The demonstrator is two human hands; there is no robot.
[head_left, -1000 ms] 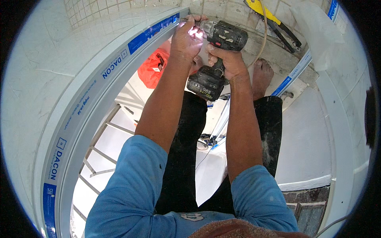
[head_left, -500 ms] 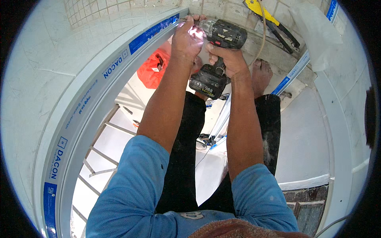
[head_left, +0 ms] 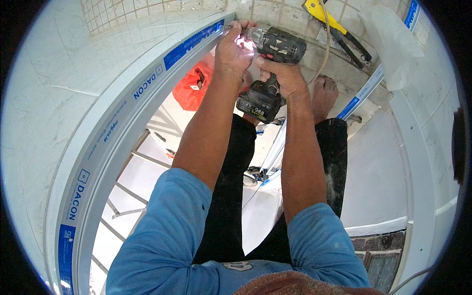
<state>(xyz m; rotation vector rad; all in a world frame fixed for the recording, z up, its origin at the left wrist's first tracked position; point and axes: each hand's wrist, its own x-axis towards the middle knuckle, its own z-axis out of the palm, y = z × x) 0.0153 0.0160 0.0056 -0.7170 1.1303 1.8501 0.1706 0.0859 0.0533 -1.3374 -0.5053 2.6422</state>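
My right hand (head_left: 283, 77) is wrapped round the handle of a black cordless drill (head_left: 281, 45), with its battery pack (head_left: 260, 102) hanging below. The drill lies sideways, its nose pointing left at the end of a white aluminium frame profile (head_left: 142, 91) with blue printed film. At the nose, my left hand (head_left: 234, 51) has its fingers closed close to the profile's face. A bright work light shines on those fingers. What they pinch, perhaps the bit or a screw, is hidden.
Yellow-and-black long-handled cutters (head_left: 339, 32) lie on the tiled ledge at the top right, with a cable (head_left: 325, 46) beside them. A red plastic bag (head_left: 189, 88) sits beyond my left forearm. A ladder-like metal frame (head_left: 130, 191) stands below left. Another film-covered profile (head_left: 364, 92) leans at right.
The long profile has shifted slightly rightward in view. Both hands and the drill stay almost where they were, with the drill's nose still at the profile.
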